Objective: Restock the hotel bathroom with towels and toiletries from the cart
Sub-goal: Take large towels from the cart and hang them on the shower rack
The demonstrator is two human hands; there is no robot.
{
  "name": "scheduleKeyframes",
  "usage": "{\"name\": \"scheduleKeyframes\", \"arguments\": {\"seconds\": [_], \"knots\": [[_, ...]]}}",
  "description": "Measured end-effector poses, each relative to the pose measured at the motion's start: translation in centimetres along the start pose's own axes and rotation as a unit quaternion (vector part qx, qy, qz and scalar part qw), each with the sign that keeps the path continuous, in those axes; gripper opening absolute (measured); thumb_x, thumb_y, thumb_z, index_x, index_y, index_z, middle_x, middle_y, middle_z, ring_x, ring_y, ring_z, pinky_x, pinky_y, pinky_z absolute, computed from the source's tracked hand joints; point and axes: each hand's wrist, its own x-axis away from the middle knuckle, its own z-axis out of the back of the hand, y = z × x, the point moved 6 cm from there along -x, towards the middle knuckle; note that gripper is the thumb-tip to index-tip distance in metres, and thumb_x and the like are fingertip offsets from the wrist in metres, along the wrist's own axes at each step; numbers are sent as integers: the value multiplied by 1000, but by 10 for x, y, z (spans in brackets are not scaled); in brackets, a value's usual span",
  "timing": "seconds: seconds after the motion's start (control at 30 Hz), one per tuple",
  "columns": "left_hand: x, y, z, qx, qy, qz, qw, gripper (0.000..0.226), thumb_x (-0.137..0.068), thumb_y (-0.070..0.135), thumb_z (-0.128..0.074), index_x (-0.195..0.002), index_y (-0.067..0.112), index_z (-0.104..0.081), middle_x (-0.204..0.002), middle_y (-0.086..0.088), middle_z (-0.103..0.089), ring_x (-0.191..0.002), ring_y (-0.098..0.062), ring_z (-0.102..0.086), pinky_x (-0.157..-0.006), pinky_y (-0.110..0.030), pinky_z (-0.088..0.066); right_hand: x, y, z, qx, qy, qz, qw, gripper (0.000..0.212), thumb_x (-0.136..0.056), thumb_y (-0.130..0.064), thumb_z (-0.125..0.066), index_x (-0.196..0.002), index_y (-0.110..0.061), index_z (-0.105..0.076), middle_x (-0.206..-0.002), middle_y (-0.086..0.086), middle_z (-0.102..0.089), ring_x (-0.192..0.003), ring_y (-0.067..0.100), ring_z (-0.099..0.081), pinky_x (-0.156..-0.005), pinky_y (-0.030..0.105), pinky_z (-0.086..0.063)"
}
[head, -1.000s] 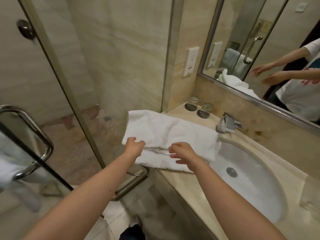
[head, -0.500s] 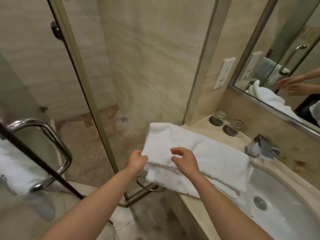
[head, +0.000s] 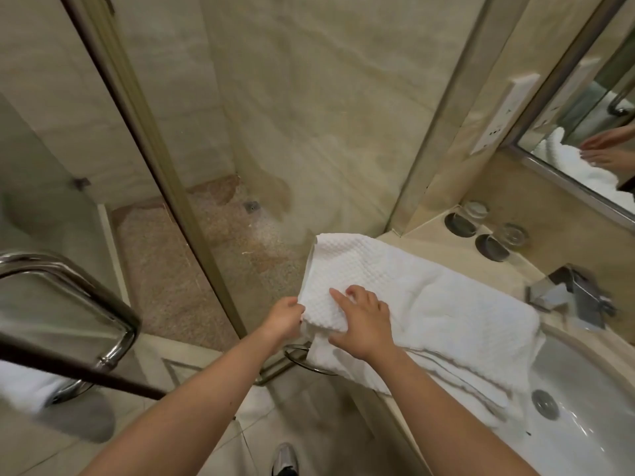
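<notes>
A folded white waffle-weave towel [head: 429, 297] lies across the beige counter [head: 443, 247], left of the sink, its near end hanging over the counter's edge. My left hand [head: 283, 317] pinches the towel's near left corner. My right hand [head: 364, 321] lies on top of the towel beside it, thumb under the folded edge and fingers spread over the top layer. Part of a metal towel ring [head: 302, 359] shows below the overhanging end.
A white sink basin [head: 584, 407] and chrome faucet [head: 570, 293] are at right, two upturned glasses [head: 494, 238] at the counter's back corner. A mirror [head: 591, 125] hangs above. The glass shower door with a chrome handle [head: 86, 304] stands at left, a white towel [head: 24, 386] below it.
The view has swung closer and lower over the towel. My right hand has come down flat onto the towel's near left end; my left hand still holds the corner.
</notes>
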Motion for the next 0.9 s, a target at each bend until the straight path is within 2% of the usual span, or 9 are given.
{"name": "scheduleKeyframes", "arguments": {"seconds": [0.1,0.2,0.33,0.43,0.5,0.57,0.67,0.73,0.9], "knots": [[-6,5,4,27,11,-5,1000,35,-95,6,-42,-62,16,-45,-54,1,-47,-47,-8,-43,-50,-23,-34,-7,-2,1,28,29,0,999,84,-74,-59,-64,-147,-40,-27,-138,-2,-30,-126,21,-31,-101,38,-27],[-7,16,9,66,28,-14,997,36,-98,8,-38,-63,18,-42,-59,-4,-42,-51,-13,-39,-52,-25,-33,-14,-5,2,27,37,-14,999,81,-70,-63,-64,-140,-38,-32,-128,-2,-35,-118,22,-35,-95,38,-31],[-5,38,11,128,29,-58,990,24,-102,14,-35,-96,19,-58,-75,-6,-68,-73,-21,-62,-74,-33,-50,-23,-4,5,-29,45,-60,997,55,-83,-62,-52,-131,-35,-45,-126,-2,-43,-118,22,-40,-95,39,-34],[-9,48,11,130,32,-89,987,25,-103,20,-35,-116,16,-56,-82,-5,-74,-86,-21,-67,-86,-36,-50,-33,13,10,-172,20,-119,978,27,-94,-45,-45,-97,-22,-58,-112,1,-55,-108,25,-50,-90,40,-40],[-11,48,14,114,58,-93,987,24,-102,18,-39,-117,13,-57,-89,-5,-72,-88,-20,-64,-83,-34,-51,-37,22,14,-279,12,-136,950,29,-94,-39,-47,-75,-18,-48,-89,1,-56,-91,24,-55,-79,41,-44],[-12,45,17,81,72,-80,991,23,-99,15,-45,-118,10,-57,-99,-4,-66,-93,-20,-62,-83,-34,-52,-37,22,16,-298,7,-130,946,34,-94,-37,-50,-67,-18,-40,-78,-1,-50,-81,22,-52,-70,39,-40],[-18,36,14,18,39,-45,998,15,-97,9,-48,-102,7,-61,-96,-5,-63,-79,-15,-59,-63,-26,-49,-32,16,12,-221,1,-114,969,36,-90,-41,-54,-63,-23,-37,-88,-2,-50,-90,21,-49,-69,33,-33],[-22,31,8,-9,6,-32,999,22,-96,7,-45,-107,0,-63,-104,-14,-67,-76,-16,-60,-53,-24,-46,-31,13,10,-196,10,-108,975,36,-87,-43,-56,-62,-24,-38,-95,-1,-52,-95,22,-50,-71,33,-33],[-28,33,-3,-29,-55,-46,997,30,-95,2,-40,-116,5,-61,-103,-9,-68,-88,-20,-65,-65,-26,-53,-36,18,9,-224,-14,-126,966,36,-90,-41,-53,-62,-27,-36,-97,-2,-47,-103,25,-49,-76,33,-34]]}}
